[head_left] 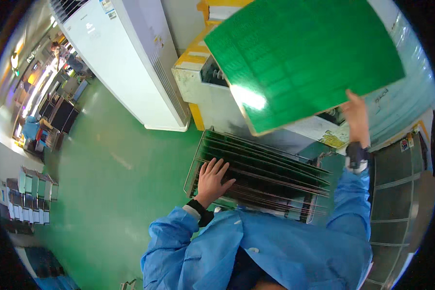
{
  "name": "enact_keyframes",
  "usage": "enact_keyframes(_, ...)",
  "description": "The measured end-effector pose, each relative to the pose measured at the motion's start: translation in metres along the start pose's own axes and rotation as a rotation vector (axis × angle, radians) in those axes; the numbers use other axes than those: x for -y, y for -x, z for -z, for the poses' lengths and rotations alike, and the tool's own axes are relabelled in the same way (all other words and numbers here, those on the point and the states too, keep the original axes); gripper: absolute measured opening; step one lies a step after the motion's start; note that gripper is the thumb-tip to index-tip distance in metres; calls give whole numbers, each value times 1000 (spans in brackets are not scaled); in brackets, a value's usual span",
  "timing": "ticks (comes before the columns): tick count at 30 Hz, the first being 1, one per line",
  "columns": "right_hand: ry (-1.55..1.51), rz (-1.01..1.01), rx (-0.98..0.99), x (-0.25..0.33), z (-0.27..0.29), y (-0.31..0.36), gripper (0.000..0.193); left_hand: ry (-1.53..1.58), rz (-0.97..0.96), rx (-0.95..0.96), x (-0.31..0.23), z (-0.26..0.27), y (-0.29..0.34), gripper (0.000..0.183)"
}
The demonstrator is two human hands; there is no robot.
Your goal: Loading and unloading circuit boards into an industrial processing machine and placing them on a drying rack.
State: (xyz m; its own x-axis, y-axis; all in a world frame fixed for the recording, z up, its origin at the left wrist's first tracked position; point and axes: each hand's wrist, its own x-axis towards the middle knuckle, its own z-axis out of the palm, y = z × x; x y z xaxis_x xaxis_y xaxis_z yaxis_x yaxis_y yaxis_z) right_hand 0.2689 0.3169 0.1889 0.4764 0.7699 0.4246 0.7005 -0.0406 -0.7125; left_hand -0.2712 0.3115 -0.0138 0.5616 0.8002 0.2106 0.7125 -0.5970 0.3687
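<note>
My right hand [356, 115] grips the lower right edge of a large, glossy green circuit board panel [304, 58]. The panel is raised and tilted beyond the rack, with a bright reflection near its lower left corner. Below it stands a wire rack [198, 166] filled with several upright panels [270, 166] set in slots. Over the left part of this rack is my left hand [213, 181], its fingers spread on or just above the panels' top edges; contact cannot be made out for certain.
A tall white air conditioner [125, 63] stands at the far left of the rack. Behind the raised panel is a pale machine [191, 79] with yellow tape. Grey metal framing [396, 208] lines the right. Small racks [34, 195] and people sit farther left on the green floor [111, 179].
</note>
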Motion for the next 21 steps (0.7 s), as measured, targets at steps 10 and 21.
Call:
enact_keyframes(10,-1437,-722,133,-43,-185,101,6,-46,20,12,1,1,1,67)
enact_keyframes(21,-1554,-920,124,-27,-232,89,10,-87,14,35,-3,3,-4,65)
